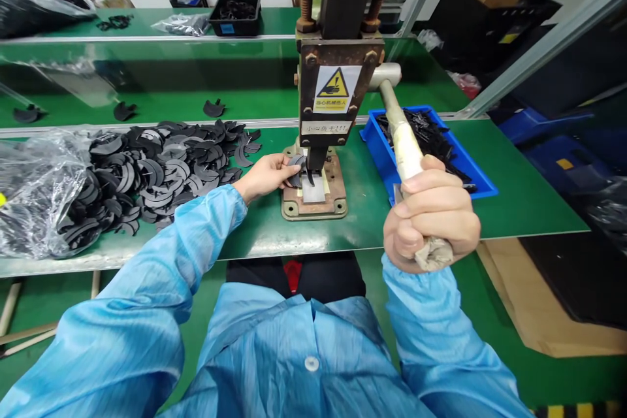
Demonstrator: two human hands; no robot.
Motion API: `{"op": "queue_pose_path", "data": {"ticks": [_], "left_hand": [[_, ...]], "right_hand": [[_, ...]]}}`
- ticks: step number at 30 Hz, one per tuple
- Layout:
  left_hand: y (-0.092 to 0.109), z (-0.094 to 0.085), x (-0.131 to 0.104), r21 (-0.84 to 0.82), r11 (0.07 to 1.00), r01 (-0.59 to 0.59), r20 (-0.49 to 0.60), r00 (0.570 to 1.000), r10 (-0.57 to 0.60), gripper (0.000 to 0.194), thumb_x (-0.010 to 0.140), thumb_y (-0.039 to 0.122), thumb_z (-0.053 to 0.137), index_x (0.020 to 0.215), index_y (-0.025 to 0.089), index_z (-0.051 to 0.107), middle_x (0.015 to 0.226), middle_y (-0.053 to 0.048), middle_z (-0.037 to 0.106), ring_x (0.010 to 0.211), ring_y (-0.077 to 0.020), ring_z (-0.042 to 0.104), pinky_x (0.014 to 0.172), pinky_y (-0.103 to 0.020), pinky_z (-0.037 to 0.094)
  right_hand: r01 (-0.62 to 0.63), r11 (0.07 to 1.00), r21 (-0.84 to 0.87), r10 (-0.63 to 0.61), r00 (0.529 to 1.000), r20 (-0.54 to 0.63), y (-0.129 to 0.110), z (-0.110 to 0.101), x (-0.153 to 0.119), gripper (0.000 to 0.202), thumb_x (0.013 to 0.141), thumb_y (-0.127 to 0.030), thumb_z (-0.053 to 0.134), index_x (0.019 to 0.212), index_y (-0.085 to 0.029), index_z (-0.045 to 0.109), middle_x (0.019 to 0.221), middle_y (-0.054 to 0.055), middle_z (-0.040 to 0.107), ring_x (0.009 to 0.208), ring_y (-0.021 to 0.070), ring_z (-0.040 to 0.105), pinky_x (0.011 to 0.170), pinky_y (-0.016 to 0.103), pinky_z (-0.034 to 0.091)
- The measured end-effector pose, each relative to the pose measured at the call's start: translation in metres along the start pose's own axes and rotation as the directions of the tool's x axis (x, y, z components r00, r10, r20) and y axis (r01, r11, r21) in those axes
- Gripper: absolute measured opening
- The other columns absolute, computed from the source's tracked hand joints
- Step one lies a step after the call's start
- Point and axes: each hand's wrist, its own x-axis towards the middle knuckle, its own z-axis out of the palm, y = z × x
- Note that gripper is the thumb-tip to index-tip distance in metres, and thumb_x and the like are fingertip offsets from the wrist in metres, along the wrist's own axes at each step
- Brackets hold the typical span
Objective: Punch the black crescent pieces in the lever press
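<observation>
Piece (294, 180) pinched in my left fingers (280, 160), the nearer; lies rightward beside ram (317, 158), long axis apparently fore-aft, partly hidden. My right fingers (435, 199) clench lever (405, 145).

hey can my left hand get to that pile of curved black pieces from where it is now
Likely yes: your left hand is close beside the pile, with nothing standing between them. Its fingers do hold one curved piece at the press, though.

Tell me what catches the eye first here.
The tall metal press at the centre, with its yellow warning sign, dominates. Left of it spreads a heap of dark curved parts; on its right, the right hand grips its lever.
</observation>
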Motion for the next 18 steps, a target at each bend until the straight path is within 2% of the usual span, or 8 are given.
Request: {"op": "queue_pose_path", "data": {"ticks": [4,12,15,18], "left_hand": [[0.006,0.001,0.000,0.040,0.999,0.036,-0.006,0.999,-0.036,0.038,0.090,0.041,0.088,0.083,0.018,0.060,0.069,0.000,0.070,0.056,-0.0101,0.064,0.054,-0.020,0.053],[0.027,0.002,0.000,0.010,0.967,0.253,0.058,0.966,-0.253,0.040,0.090,0.036,0.091,0.077,0.018,0.058,0.059,-0.001,0.067,0.053,-0.0106,0.066,0.052,-0.019,0.052],[0.030,0.003,0.001,0.000,0.964,0.265,0.078,0.961,-0.264,0.039,0.091,0.035,0.090,0.076,0.018,0.058,0.058,-0.001,0.068,0.052,-0.0107,0.066,0.052,-0.020,0.051],[0.028,0.003,0.001,0.001,0.972,0.236,0.093,0.968,-0.235,0.037,0.092,0.034,0.089,0.079,0.018,0.058,0.060,-0.001,0.069,0.052,-0.0108,0.067,0.052,-0.020,0.053]], "right_hand": [[-0.019,1.000,-0.019,0.019,1.000,0.003,-0.002,-0.002,-0.001,0.036,0.095,-0.048,0.068,0.072,-0.027,0.052,0.069,-0.006,0.057,0.086,0.0158,0.071,0.110,0.056,0.063],[-0.019,1.000,-0.003,0.019,0.999,-0.037,0.000,0.002,-0.002,0.041,0.094,-0.048,0.070,0.068,-0.025,0.048,0.068,-0.006,0.056,0.085,0.0153,0.070,0.107,0.057,0.062],[-0.022,1.000,-0.008,0.021,0.997,-0.070,0.000,0.003,-0.002,0.041,0.093,-0.049,0.071,0.068,-0.025,0.049,0.066,-0.006,0.054,0.083,0.0160,0.069,0.105,0.058,0.063],[-0.027,0.999,-0.018,0.027,0.999,-0.037,-0.002,0.001,-0.001,0.038,0.094,-0.048,0.070,0.070,-0.026,0.052,0.067,-0.006,0.057,0.084,0.0164,0.070,0.106,0.059,0.062]]}}
